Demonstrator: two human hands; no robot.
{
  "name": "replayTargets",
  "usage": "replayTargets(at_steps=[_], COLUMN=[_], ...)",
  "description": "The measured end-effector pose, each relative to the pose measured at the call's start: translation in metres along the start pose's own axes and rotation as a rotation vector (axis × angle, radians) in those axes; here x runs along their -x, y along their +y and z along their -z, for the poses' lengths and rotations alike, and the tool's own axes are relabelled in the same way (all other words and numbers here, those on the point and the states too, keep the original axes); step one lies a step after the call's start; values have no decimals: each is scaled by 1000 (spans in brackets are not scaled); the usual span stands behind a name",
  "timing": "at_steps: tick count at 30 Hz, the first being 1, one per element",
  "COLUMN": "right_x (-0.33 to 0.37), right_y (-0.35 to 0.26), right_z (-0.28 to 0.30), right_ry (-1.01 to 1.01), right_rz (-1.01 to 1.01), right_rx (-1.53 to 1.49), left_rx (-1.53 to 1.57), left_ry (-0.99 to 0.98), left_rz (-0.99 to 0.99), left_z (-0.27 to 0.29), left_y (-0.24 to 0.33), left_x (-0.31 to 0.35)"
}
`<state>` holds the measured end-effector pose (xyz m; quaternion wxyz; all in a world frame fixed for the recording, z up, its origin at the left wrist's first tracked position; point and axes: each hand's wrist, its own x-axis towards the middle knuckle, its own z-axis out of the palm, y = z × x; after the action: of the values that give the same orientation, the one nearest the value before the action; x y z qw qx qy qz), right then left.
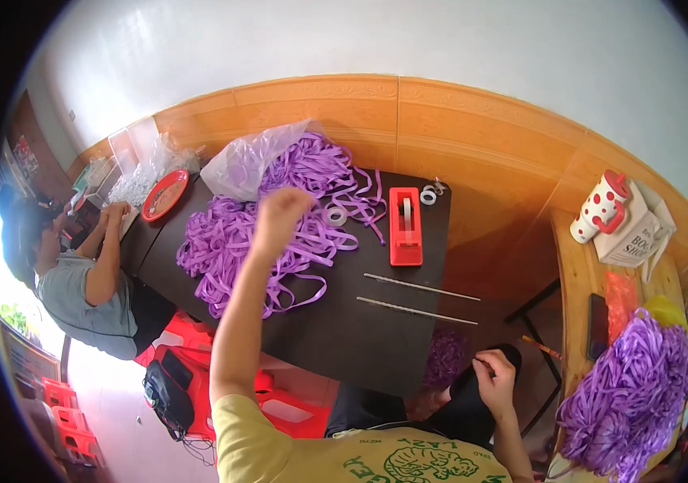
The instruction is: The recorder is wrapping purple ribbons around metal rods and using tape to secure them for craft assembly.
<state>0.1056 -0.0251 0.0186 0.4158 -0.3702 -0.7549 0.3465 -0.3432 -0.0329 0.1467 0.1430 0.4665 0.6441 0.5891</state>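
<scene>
My left hand (282,216) is raised in front of the heap of purple ribbon (227,249) on the dark table. Its fingers are bent together; whatever they may pinch is hidden. A clear plastic bag (235,165) spills more ribbon behind it. Close to that hand, a roll of tape (336,216) lies on the ribbon. My right hand (495,377) is low near my knee, fingers curled in, their inside out of sight. Two thin whitish rods (423,286) lie side by side, their ends past the table's right edge. A red tape dispenser (406,245) stands behind them.
Another small tape roll (427,196) sits at the far right corner. To the right, a wooden bench (569,274) carries a dotted tumbler (601,208), a paper bag (638,233), a phone (597,326) and a purple ribbon pile (634,394). A co-worker (90,298) sits at left near a red plate (165,196).
</scene>
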Motion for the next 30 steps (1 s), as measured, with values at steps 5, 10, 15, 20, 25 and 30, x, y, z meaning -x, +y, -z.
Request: replayTargets(at_steps=[5,10,15,20,25,30], right_x=[-19,-32,-61,-108,-100,-66], right_y=[-27,-50,-92,-151,-131,-48], right_z=[1,-9,-4,-17,-33,12], right_ry=[-13,-48,-172,-145,-390,-434], right_rz=[58,75,124,305,160,-78], right_rx=[-28,-154,-305,-537,-762,-815], left_rx=[242,409,187,82,302,378], left_ry=[14,-112,-333,-554,-439,-584], left_rz=[-44,-227,-226,-27,-86,108], left_z=[63,62,15,-31,-49,-29], left_y=[86,167,211,236,224,172], left_x=[-49,-42,12,66,104,145])
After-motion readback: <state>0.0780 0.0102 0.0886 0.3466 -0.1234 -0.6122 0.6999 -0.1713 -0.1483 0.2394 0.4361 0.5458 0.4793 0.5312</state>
